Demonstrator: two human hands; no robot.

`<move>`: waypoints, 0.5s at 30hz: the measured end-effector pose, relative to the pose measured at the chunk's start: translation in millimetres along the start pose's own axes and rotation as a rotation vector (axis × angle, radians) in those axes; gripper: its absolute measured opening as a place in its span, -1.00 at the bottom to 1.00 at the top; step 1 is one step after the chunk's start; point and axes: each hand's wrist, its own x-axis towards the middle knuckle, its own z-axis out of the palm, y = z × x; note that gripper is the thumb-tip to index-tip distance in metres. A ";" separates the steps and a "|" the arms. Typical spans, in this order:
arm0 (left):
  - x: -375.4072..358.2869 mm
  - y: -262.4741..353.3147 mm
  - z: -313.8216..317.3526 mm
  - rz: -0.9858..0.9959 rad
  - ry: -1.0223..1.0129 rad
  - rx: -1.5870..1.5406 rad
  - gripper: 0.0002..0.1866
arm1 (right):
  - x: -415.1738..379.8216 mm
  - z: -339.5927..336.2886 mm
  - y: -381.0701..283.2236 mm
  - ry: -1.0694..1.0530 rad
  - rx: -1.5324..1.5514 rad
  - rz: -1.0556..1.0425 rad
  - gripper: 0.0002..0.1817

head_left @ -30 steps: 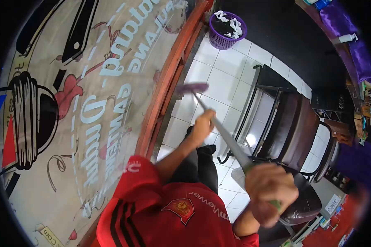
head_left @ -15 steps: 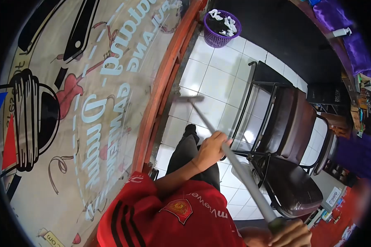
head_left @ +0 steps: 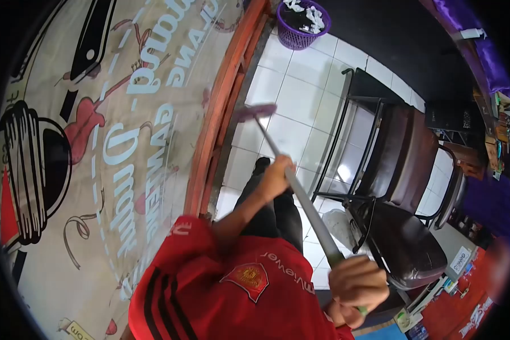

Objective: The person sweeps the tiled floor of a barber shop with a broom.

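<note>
A grey pole (head_left: 309, 209) runs slantwise from the lower right up to a flat purplish broom head (head_left: 258, 111) on the white tiles, beside the red window frame. My left hand (head_left: 276, 175) is closed around the middle of the pole. Near the pole's upper, greenish end, my right hand (head_left: 358, 283) is wrapped round it, in front of my red shirt. The bristles are blurred, and no debris can be made out beside them.
To the left is a large window (head_left: 170, 141) with lettering. A purple basket (head_left: 297, 37) holding white scraps stands at the top. Dark padded chairs (head_left: 405, 238) with metal frames stand at the right, near a red surface (head_left: 450, 311) bearing small items. My legs are below.
Both hands and the pole have moved leftward and up in the view, and the broom head sits higher. The camera view has shifted slightly too. Both hands keep their hold.
</note>
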 end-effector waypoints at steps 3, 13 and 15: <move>-43.2 9.5 5.6 0.025 -0.156 -0.023 -0.80 | -16.1 -31.4 -22.1 -0.152 0.086 -0.038 -0.72; -4.0 112.9 6.8 0.036 -0.291 0.080 -0.78 | -43.9 -65.2 -98.9 -0.049 0.198 -0.491 -0.69; 29.8 111.2 18.1 0.006 -0.143 0.049 -0.80 | -35.3 -40.0 -85.0 0.155 -0.015 -0.467 -0.72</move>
